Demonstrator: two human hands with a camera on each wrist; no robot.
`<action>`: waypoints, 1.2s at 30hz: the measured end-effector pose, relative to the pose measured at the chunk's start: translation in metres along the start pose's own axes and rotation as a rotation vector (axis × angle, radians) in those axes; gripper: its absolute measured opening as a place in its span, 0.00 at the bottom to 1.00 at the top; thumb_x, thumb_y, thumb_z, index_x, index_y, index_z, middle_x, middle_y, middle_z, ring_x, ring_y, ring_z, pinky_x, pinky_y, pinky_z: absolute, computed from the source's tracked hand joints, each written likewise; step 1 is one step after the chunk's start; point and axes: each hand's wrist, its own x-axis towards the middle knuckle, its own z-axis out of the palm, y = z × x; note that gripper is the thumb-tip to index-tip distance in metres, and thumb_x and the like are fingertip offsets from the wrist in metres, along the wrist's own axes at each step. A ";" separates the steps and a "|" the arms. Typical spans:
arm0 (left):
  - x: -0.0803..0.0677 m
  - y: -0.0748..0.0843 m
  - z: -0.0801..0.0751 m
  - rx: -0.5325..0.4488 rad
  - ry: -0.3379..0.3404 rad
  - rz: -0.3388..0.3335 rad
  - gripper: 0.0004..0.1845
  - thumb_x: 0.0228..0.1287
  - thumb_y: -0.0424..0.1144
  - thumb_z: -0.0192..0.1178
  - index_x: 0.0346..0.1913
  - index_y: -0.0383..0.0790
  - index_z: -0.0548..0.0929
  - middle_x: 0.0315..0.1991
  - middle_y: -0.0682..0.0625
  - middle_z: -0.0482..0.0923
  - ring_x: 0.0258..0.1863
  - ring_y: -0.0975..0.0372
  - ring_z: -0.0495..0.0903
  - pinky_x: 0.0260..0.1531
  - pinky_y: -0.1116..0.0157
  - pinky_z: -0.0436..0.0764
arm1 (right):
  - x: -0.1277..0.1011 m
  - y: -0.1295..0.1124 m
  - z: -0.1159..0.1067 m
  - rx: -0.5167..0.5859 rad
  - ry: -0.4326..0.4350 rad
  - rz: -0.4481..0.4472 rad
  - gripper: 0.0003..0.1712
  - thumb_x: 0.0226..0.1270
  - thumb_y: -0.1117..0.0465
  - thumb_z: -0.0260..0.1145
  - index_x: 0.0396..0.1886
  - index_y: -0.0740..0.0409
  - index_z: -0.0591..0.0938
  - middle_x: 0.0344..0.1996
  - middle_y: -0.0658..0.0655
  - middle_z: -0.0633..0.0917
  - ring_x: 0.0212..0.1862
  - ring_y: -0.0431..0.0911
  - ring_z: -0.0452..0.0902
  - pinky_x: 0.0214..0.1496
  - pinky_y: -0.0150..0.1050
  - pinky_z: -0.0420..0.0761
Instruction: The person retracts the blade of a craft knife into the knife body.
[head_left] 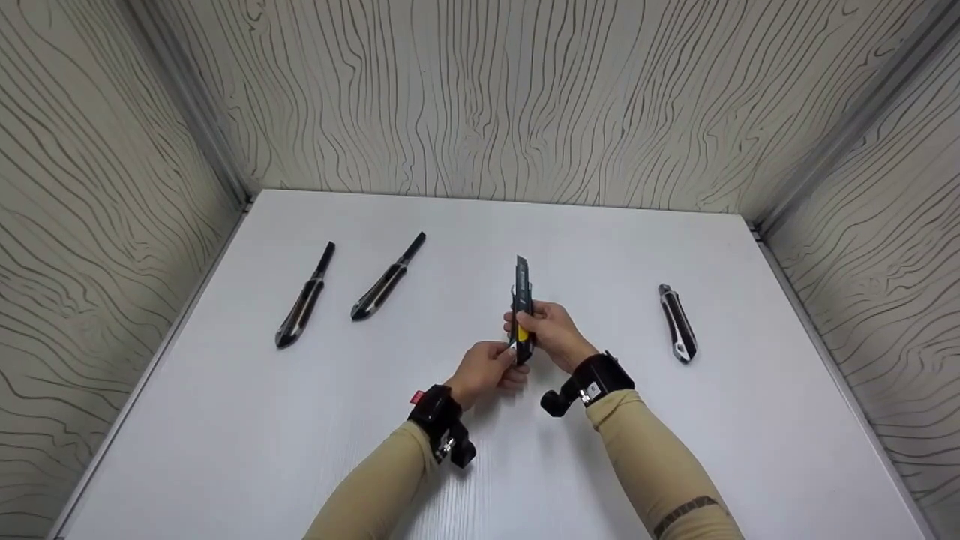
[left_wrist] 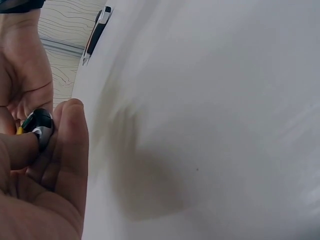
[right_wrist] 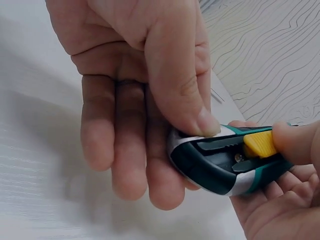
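Observation:
Above the middle of the white table, both hands hold a green-and-black utility knife (head_left: 523, 289), its blade end pointing toward the back wall. My left hand (head_left: 484, 367) pinches the butt end between thumb and fingers; in the left wrist view that rounded butt (left_wrist: 44, 122) peeks out beside the thumb. My right hand (head_left: 555, 331) grips the body farther forward. Its thumb lies against the yellow slider (right_wrist: 260, 144), as the right wrist view shows. The blade (head_left: 521, 262) sticks out at the front, while fingers hide part of the handle.
Two utility knives with long dark blades, one (head_left: 301, 309) farther left than the other (head_left: 380, 291), lie on the white table (head_left: 300, 420). At the right lies another knife (head_left: 679, 324), no long blade showing. Patterned walls (head_left: 480, 97) bound the table's back and sides.

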 end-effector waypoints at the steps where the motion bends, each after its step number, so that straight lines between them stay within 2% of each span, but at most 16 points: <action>1: 0.000 0.000 0.000 -0.002 0.001 0.001 0.15 0.75 0.34 0.47 0.49 0.27 0.81 0.39 0.36 0.85 0.36 0.53 0.87 0.44 0.55 0.87 | 0.000 0.000 0.000 0.003 -0.002 -0.002 0.22 0.76 0.66 0.51 0.64 0.72 0.69 0.61 0.73 0.76 0.50 0.44 0.83 0.59 0.39 0.81; 13: 0.001 -0.002 0.000 0.009 0.006 0.005 0.16 0.76 0.36 0.47 0.50 0.27 0.80 0.40 0.36 0.85 0.37 0.52 0.87 0.41 0.57 0.87 | 0.001 0.000 0.000 0.016 -0.008 -0.003 0.21 0.75 0.68 0.52 0.63 0.73 0.69 0.60 0.73 0.76 0.48 0.43 0.84 0.56 0.37 0.82; 24: 0.004 -0.002 -0.002 0.003 0.004 0.003 0.15 0.75 0.34 0.47 0.49 0.27 0.81 0.41 0.35 0.85 0.38 0.49 0.88 0.41 0.58 0.87 | 0.002 0.000 0.001 0.002 0.014 0.008 0.21 0.74 0.69 0.53 0.64 0.70 0.69 0.58 0.68 0.79 0.49 0.43 0.83 0.62 0.42 0.79; 28: 0.003 -0.001 -0.003 -0.008 0.006 0.004 0.15 0.75 0.34 0.46 0.49 0.28 0.81 0.41 0.35 0.85 0.39 0.48 0.87 0.42 0.57 0.87 | 0.001 -0.001 0.001 0.004 -0.016 -0.011 0.23 0.75 0.68 0.52 0.66 0.70 0.66 0.61 0.69 0.77 0.52 0.44 0.82 0.63 0.41 0.78; 32: 0.003 -0.001 -0.003 -0.021 0.016 0.002 0.15 0.76 0.36 0.47 0.50 0.29 0.80 0.42 0.35 0.85 0.39 0.48 0.87 0.42 0.55 0.87 | 0.000 0.000 0.000 0.014 -0.036 -0.028 0.25 0.76 0.66 0.52 0.68 0.70 0.64 0.62 0.70 0.75 0.54 0.45 0.81 0.62 0.39 0.78; 36: 0.003 -0.001 -0.004 -0.023 0.032 0.003 0.15 0.76 0.37 0.47 0.52 0.31 0.80 0.42 0.36 0.85 0.39 0.49 0.87 0.43 0.56 0.87 | 0.001 0.001 -0.001 -0.028 0.002 -0.011 0.24 0.76 0.63 0.54 0.67 0.68 0.67 0.57 0.67 0.80 0.51 0.45 0.81 0.57 0.38 0.80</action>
